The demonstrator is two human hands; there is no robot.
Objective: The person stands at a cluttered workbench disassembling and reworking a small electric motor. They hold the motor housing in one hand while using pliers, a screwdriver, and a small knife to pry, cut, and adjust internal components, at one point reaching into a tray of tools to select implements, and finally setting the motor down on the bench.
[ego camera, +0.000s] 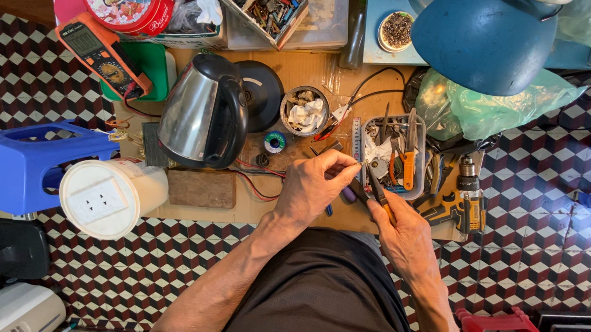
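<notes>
Left hand [314, 187] pinched thin wire [357, 164] | right hand [405, 234] gripped pliers [379, 189] by handles | wire likely light, bendy.

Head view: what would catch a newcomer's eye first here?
Probably the shiny steel electric kettle with black handle, lying on the cardboard-covered work surface at centre left. Right of it, the left hand pinches a thin wire while the right hand holds orange-handled pliers to it.
</notes>
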